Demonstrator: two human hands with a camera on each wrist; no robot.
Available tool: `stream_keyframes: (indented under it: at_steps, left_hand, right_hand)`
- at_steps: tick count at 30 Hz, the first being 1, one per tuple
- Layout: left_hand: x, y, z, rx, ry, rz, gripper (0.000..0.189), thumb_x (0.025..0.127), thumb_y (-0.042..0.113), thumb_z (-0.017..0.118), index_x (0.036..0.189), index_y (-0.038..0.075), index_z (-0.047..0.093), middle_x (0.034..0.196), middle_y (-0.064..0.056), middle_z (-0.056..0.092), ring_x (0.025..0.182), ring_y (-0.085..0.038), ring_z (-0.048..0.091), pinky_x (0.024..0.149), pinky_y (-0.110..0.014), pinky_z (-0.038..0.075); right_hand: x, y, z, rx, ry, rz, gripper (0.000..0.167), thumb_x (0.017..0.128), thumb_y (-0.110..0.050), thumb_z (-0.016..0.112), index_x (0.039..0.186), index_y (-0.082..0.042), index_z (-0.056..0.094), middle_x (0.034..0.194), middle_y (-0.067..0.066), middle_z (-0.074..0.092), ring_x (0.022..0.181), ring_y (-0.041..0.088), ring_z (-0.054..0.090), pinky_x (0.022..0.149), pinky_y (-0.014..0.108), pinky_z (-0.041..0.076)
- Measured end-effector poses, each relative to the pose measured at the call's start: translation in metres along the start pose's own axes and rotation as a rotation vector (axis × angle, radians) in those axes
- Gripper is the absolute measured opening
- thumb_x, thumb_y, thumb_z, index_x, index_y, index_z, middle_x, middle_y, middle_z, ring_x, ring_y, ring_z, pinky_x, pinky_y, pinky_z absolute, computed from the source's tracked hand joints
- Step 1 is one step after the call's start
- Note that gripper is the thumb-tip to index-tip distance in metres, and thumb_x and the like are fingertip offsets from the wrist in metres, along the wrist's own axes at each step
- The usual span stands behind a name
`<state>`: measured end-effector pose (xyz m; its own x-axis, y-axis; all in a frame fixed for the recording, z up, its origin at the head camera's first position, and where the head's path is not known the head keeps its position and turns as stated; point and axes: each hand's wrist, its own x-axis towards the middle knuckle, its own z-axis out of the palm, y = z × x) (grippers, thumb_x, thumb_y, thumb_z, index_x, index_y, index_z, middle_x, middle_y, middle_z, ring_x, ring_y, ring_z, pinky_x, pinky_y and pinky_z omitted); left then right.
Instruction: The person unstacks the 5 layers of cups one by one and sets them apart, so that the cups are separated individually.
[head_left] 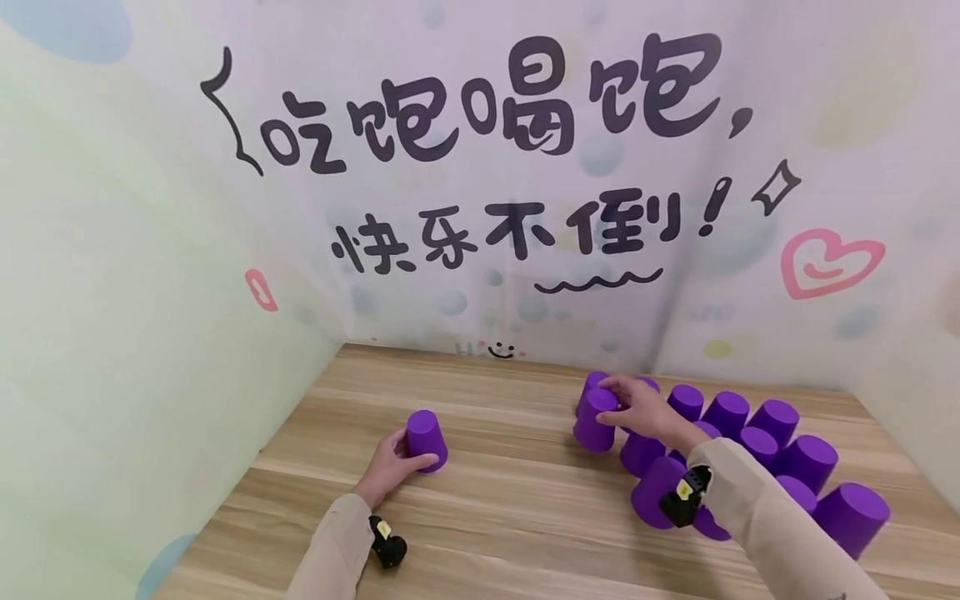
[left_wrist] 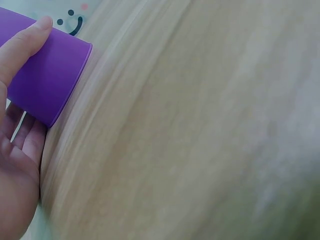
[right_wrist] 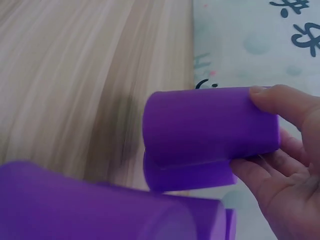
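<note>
A purple cup [head_left: 426, 442] stands upside down on the left of the wooden table, and my left hand [head_left: 390, 468] grips its side. In the left wrist view the thumb lies across that cup [left_wrist: 55, 70], with fingers on its far side. My right hand [head_left: 637, 408] pinches another upside-down purple cup [head_left: 596, 423] near its top, at the left end of a group of cups. The right wrist view shows this held cup [right_wrist: 210, 125] close against a second cup [right_wrist: 195, 176] behind it. Whether its rim touches the table I cannot tell.
Several more upside-down purple cups [head_left: 806, 462] stand in rows under and beyond my right forearm. The table [head_left: 510, 517] runs back to a printed wall cloth [head_left: 465, 317]. Another cloth wall [head_left: 150, 333] borders the left side.
</note>
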<state>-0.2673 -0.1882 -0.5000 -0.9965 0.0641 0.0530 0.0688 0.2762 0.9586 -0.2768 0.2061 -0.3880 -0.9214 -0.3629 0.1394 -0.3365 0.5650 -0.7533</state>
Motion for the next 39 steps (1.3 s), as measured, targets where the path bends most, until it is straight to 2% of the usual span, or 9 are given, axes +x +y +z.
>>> stream_keyframes:
  at_steps: [6,15,22,26,32,39]
  left_hand:
    - [-0.001,0.002,0.0,-0.009,-0.001,0.004,0.072,0.069,0.021,0.077,0.128,-0.002,0.042,0.121,-0.02,0.05,0.111,-0.031,0.048,0.094,-0.041,0.039]
    - [0.0,0.001,0.0,-0.009,-0.015,0.008,0.073,0.069,0.021,0.076,0.129,-0.002,0.04,0.122,-0.02,0.05,0.111,-0.031,0.048,0.094,-0.041,0.039]
    - [-0.001,0.002,0.0,-0.012,-0.012,0.009,0.073,0.069,0.021,0.076,0.128,-0.002,0.041,0.121,-0.02,0.05,0.111,-0.031,0.048,0.094,-0.041,0.039]
    - [-0.002,0.002,0.0,-0.019,-0.013,0.011,0.074,0.069,0.02,0.077,0.129,-0.003,0.04,0.122,-0.021,0.049,0.112,-0.032,0.047,0.094,-0.041,0.039]
    - [-0.003,0.003,0.0,-0.039,-0.021,0.024,0.072,0.069,0.017,0.076,0.129,-0.002,0.041,0.121,-0.02,0.05,0.112,-0.031,0.047,0.095,-0.04,0.038]
    - [-0.002,0.002,-0.001,-0.028,-0.024,0.023,0.073,0.07,0.019,0.076,0.129,-0.002,0.04,0.122,-0.02,0.049,0.112,-0.031,0.047,0.095,-0.04,0.038]
  right_hand:
    - [-0.001,0.008,0.0,-0.096,-0.066,0.006,0.049,0.073,-0.01,0.072,0.111,0.01,0.049,0.109,0.026,0.053,0.107,0.042,0.047,0.09,0.048,0.041]
    - [0.002,0.015,0.002,-0.186,-0.114,-0.006,0.047,0.07,-0.012,0.074,0.106,0.009,0.052,0.106,0.024,0.055,0.103,0.04,0.05,0.086,0.046,0.044]
    - [0.005,0.015,0.001,-0.168,-0.154,0.001,0.052,0.069,-0.014,0.076,0.108,0.009,0.051,0.107,0.024,0.055,0.103,0.04,0.05,0.086,0.045,0.044]
    - [0.007,0.013,-0.003,-0.135,-0.207,-0.009,0.055,0.07,-0.015,0.075,0.112,0.011,0.049,0.11,0.025,0.054,0.105,0.04,0.048,0.088,0.045,0.043]
    - [0.012,0.014,-0.009,-0.118,-0.281,-0.025,0.05,0.072,-0.015,0.073,0.111,0.01,0.053,0.108,0.023,0.056,0.104,0.039,0.05,0.087,0.047,0.043]
    - [0.016,0.018,-0.014,-0.103,-0.324,-0.024,0.049,0.072,-0.017,0.073,0.11,0.008,0.054,0.108,0.021,0.057,0.103,0.039,0.05,0.086,0.045,0.044]
